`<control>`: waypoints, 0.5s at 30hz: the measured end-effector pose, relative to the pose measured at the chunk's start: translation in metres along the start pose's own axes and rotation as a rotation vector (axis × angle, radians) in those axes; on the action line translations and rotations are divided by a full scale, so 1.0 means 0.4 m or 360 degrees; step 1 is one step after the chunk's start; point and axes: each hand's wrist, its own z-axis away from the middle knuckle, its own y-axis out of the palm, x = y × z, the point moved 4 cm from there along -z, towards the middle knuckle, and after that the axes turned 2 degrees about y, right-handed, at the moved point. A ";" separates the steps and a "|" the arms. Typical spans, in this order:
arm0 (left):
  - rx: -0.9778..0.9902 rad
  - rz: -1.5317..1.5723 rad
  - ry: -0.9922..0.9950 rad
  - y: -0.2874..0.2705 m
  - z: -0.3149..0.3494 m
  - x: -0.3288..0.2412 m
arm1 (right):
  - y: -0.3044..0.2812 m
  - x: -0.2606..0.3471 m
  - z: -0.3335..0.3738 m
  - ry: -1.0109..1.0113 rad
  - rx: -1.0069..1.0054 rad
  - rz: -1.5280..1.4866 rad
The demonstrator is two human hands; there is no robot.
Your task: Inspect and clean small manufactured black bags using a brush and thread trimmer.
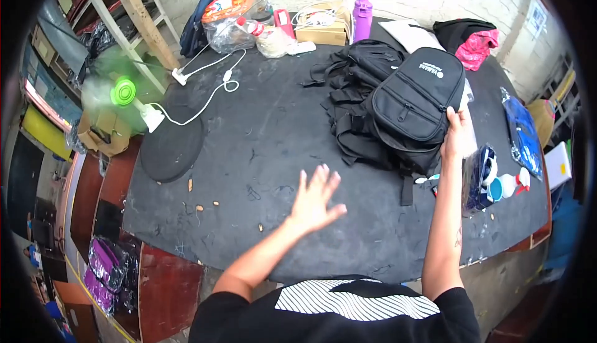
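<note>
The right hand [456, 133] is in contact with the black backpack [418, 91], pinching its right-hand edge with the thumb at the front; the other fingers are partly out of sight, so how firm the hold is cannot be told. The left hand [316, 200] holds nothing, its fingers spread wide over the dark table [261, 125]; whether the palm touches the surface cannot be determined. The backpack lies ahead and to the left of the right hand, and ahead and to the right of the left. Its long axis slants away from the person, the rounded top leaning right, front face up. The right hand is clearly the nearer; the left stands apart from the bag, a bare stretch of table between. A loose strap [407, 191] hangs toward the person, between the two hands. Beyond the held bag, partly beneath it, lies further black baggage [373, 57]. To the right of the right hand are a spray bottle [511, 185] and a blue packet [522, 133]. Well ahead of the left hand stand a purple bottle [362, 19] and a cardboard box [323, 33]; far to its left is a green fan [124, 91], blades blurred.
</note>
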 end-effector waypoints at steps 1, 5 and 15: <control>-0.0043 -0.0079 -0.0078 0.010 -0.059 0.067 | 0.009 0.007 0.006 -0.0009 -0.0006 0.0004; -0.0212 -0.0347 -0.0729 0.007 -0.194 0.313 | 0.050 0.023 0.023 -0.0006 -0.0008 -0.0010; -0.0431 -0.0866 -0.2059 -0.199 0.656 0.545 | -0.116 -0.040 -0.064 0.0045 -0.0128 0.0086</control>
